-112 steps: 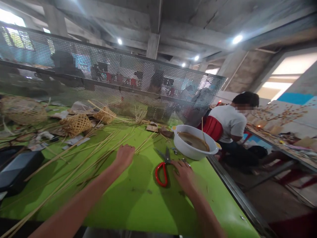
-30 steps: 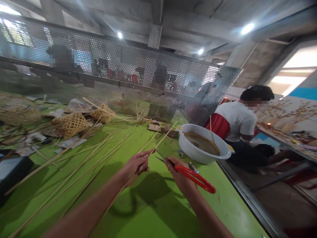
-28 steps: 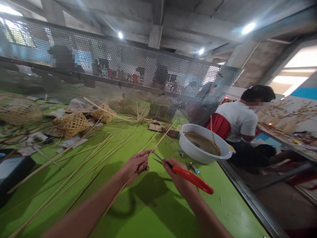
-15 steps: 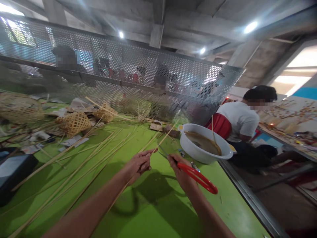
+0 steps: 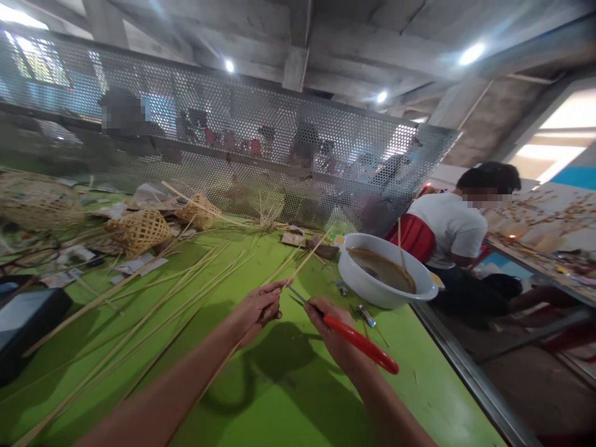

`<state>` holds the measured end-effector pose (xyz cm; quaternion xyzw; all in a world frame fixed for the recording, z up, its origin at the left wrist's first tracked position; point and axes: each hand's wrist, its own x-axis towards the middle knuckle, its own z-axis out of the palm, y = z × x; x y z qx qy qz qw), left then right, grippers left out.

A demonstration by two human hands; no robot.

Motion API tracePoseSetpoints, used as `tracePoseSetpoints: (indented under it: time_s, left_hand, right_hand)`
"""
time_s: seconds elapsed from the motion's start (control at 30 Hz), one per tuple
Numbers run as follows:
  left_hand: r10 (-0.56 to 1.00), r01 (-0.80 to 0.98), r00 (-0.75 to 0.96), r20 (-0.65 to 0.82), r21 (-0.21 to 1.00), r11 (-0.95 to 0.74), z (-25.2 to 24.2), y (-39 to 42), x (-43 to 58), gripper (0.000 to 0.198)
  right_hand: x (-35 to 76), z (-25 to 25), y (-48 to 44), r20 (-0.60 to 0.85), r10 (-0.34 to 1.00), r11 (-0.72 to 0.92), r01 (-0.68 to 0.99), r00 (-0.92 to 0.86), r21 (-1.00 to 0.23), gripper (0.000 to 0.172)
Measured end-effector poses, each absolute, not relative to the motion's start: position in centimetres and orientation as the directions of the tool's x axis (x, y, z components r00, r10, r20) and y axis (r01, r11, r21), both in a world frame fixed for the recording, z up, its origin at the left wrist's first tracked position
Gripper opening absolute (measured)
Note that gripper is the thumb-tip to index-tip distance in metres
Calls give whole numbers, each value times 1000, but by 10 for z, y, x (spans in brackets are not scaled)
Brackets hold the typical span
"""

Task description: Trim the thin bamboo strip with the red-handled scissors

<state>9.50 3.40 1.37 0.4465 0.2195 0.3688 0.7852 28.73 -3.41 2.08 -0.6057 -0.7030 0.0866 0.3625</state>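
My left hand (image 5: 258, 308) pinches a thin bamboo strip (image 5: 305, 261) between thumb and fingers; one end points away toward the back, the other runs back beneath my forearm. In my right hand (image 5: 328, 320) is a pair of scissors with red handles (image 5: 363, 343). Their slim metal blades (image 5: 297, 295) are a little apart, with the tips close to the strip just ahead of my left fingertips. Whether a blade touches the strip I cannot tell.
A white basin (image 5: 386, 273) of brownish water stands at the right edge of the green table (image 5: 288, 410). Long bamboo strips (image 5: 172, 304) lie on the left, near woven baskets (image 5: 142, 231) and a dark box (image 5: 32, 329). Behind rises a perforated metal screen (image 5: 261, 149). A person (image 5: 451, 223) sits at right.
My right hand has shifted slightly left, and the scissors have turned, bringing the blade tips nearer my left fingertips. My left hand has drawn back a little along with the strip.
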Motion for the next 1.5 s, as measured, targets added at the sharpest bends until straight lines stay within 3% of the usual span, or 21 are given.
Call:
tracePoseSetpoints:
  time_s: [0.17, 0.33, 0.5, 0.67, 0.8, 0.97, 1.13, 1.3, 1.5]
  left_hand:
    - [772, -371, 634, -33, 863, 342, 16, 33, 95, 40]
    - [776, -385, 630, -27, 858, 341, 13, 35, 95, 41]
    - [777, -379, 629, -35, 858, 345, 12, 36, 95, 41]
    - [780, -385, 625, -15, 864, 325, 11, 37, 95, 42]
    - [773, -363, 634, -23, 874, 323, 12, 36, 94, 41]
    - [782, -366, 624, -11, 880, 304, 11, 36, 95, 41]
    - [781, -351, 624, -22, 885, 306, 13, 35, 95, 42]
    - [787, -345, 617, -23, 891, 297, 13, 35, 95, 42]
    - [768, -346, 640, -10, 889, 300, 12, 34, 94, 42]
  right_hand:
    - [290, 21, -34, 442, 895, 216, 800, 68, -560, 30]
    - [284, 20, -36, 396, 917, 277, 783, -43, -557, 28]
    - [288, 20, -35, 422, 905, 223, 793, 46, -566, 30]
    - [286, 19, -36, 378, 925, 259, 784, -34, -563, 27]
    - [288, 22, -35, 407, 913, 220, 793, 38, -568, 29]
    - [286, 23, -36, 366, 930, 244, 782, -23, -573, 29]
    - [289, 23, -36, 398, 916, 205, 790, 54, -578, 30]
    - [288, 21, -36, 369, 929, 249, 780, -26, -574, 28]
    - [291, 23, -36, 401, 915, 214, 792, 41, -571, 28]
